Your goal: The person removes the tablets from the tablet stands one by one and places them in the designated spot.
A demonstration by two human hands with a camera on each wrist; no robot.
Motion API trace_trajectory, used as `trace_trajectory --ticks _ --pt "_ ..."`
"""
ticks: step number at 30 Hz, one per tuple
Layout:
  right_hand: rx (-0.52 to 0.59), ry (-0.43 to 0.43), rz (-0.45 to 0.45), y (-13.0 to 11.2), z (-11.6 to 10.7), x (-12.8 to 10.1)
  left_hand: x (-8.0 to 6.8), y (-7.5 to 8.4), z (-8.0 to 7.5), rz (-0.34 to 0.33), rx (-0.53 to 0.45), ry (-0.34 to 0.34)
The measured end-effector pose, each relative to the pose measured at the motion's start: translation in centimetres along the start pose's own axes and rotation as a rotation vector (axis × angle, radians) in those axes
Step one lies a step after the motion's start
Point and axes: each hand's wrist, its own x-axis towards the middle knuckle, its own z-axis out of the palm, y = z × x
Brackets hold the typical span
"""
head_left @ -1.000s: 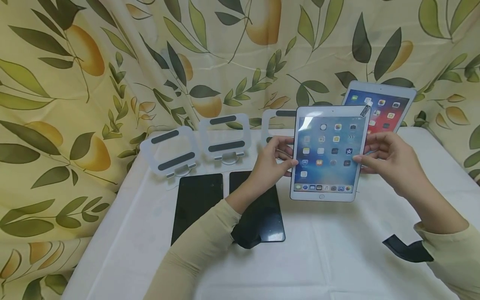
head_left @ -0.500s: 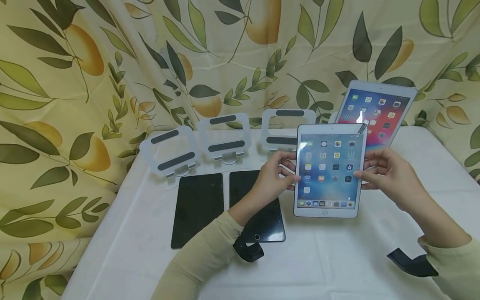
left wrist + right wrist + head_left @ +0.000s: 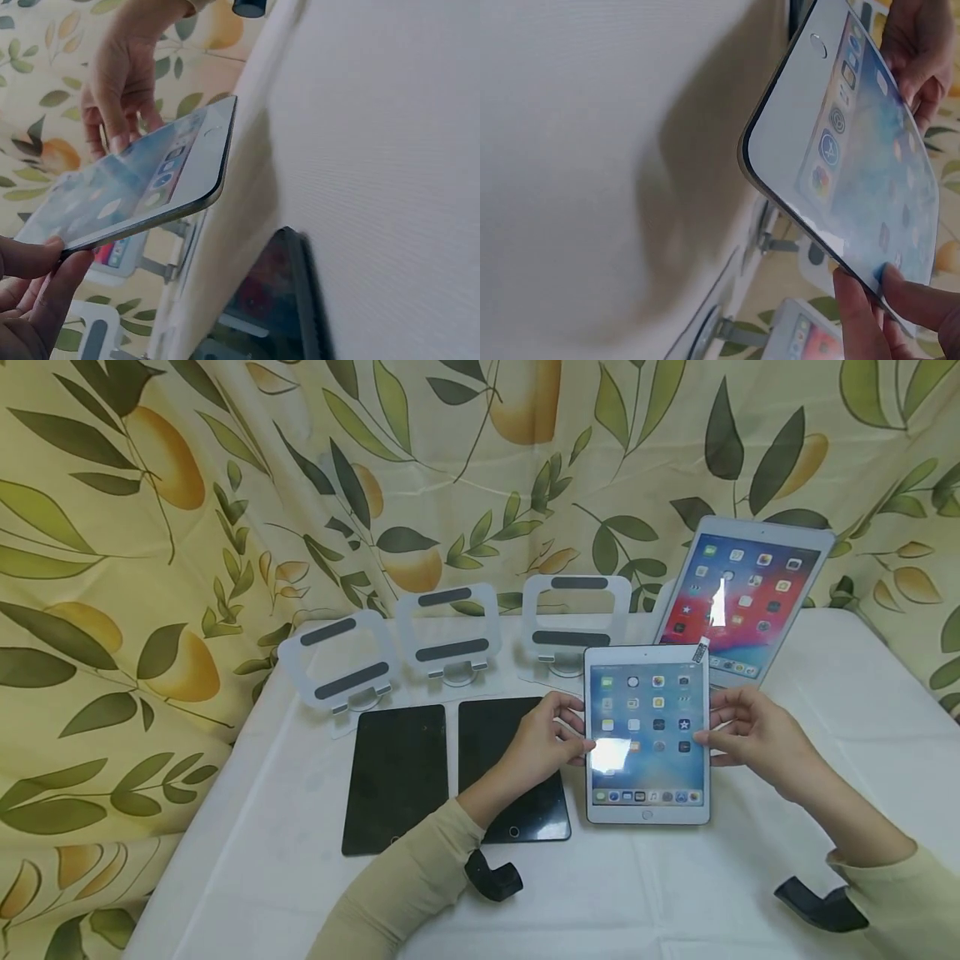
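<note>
A white-framed tablet with a blue app-icon screen is held up over the table, its home button toward the person. My left hand pinches its left edge, thumb on the front and fingers behind. On the right edge my right hand pinches in the same way. Both wrist views show the tablet tilted, with a gap and a shadow between its lower edge and the cloth. A small black-and-white tag sits at its top right corner. Two dark tablets lie flat to the left, one partly under my left forearm.
Three white stands with grey pads, the left stand, the middle stand and the right stand, line the table's back. A second white tablet with a red-blue screen leans upright at back right. Behind hangs a patterned curtain.
Both hands have lowered the tablet toward the person, lately shifting it slightly left. The right stand and more of the leaning tablet now show. The dark tablets and stands stay put.
</note>
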Motion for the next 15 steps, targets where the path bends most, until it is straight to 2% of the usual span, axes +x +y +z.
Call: trace_trajectory --ticks 7,15 --pt "-0.001 -0.059 0.037 0.4 0.9 0.3 -0.2 -0.7 -0.3 -0.072 0.082 -0.014" --pt "-0.003 -0.107 0.075 0.9 1.5 0.9 0.3 -1.2 -0.5 -0.105 0.175 -0.007"
